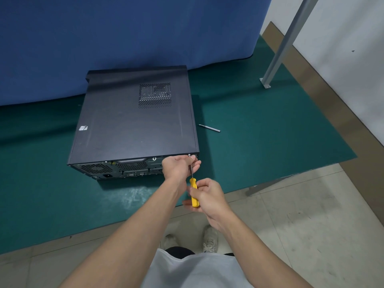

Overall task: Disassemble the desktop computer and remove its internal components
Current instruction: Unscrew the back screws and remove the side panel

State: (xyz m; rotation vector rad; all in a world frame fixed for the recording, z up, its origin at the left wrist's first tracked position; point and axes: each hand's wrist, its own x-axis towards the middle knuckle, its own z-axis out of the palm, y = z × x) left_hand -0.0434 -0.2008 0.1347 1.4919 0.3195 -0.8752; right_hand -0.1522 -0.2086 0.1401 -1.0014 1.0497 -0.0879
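Your R hand is curled tight round the yellow handle of the screwdriver. L hand, just ahead of it, pinches the shaft near the tip, at a screw on the rear top corner of the desktop computer. The case lies flat on the green mat, fwd-left of both hands. Mat edge passes under your forearms. Open mat to the right of the hands, w/ a loose metal bit further fwd.

Repair-bench workshop: desktop computer flat on green mat covering the worktop, blue curtain along far edge, metal post near far-right corner, tiled floor.
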